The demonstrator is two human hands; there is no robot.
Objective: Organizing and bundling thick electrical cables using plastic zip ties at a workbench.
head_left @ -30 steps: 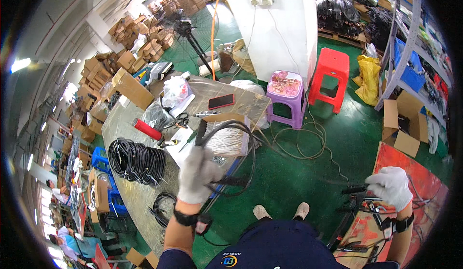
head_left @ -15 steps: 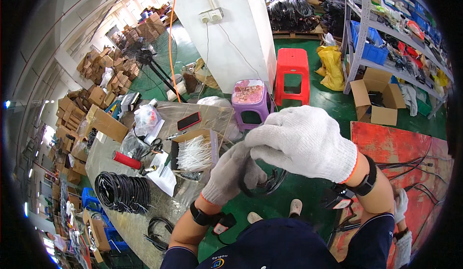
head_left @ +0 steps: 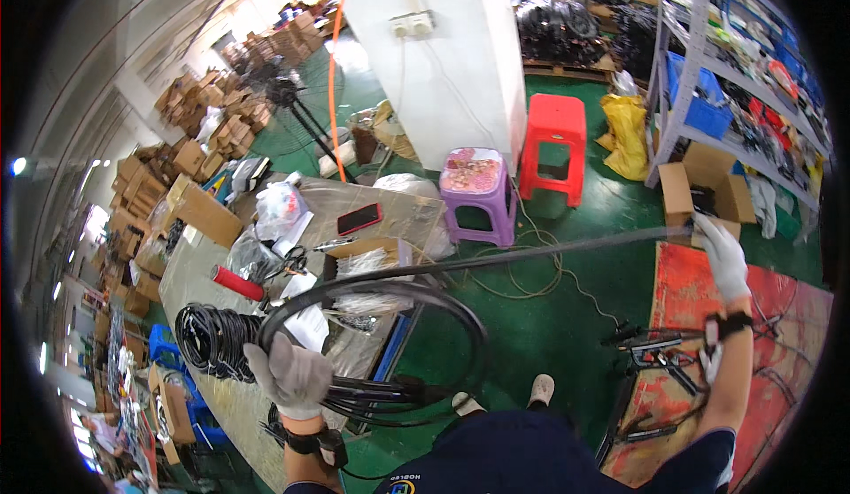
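Observation:
A long black cable point(head_left: 479, 339) runs across the view, looped on the left and pulled out in a nearly straight strand to the right. My left hand point(head_left: 295, 377), in a grey-white knit glove, is closed around the looped part beside the table's near edge. Far to the right, my gloved right hand point(head_left: 723, 259) is closed on the strand's other end, above the red board. The strand is blurred by motion. A large coil of black cables point(head_left: 212, 342) lies on the table just left of my left hand.
The table point(head_left: 199, 273) bears an open box of white cable ties point(head_left: 367, 264), a red phone point(head_left: 359, 219), a red cylinder point(head_left: 237, 283) and scissors. Beyond stand purple point(head_left: 478, 202) and red stools point(head_left: 556, 153). More cables lie on the worn red board point(head_left: 686, 273) at right.
My hands were together in front of me over the bunched cable. They have spread wide apart, left hand down-left and right hand far right, with the cable stretched between them.

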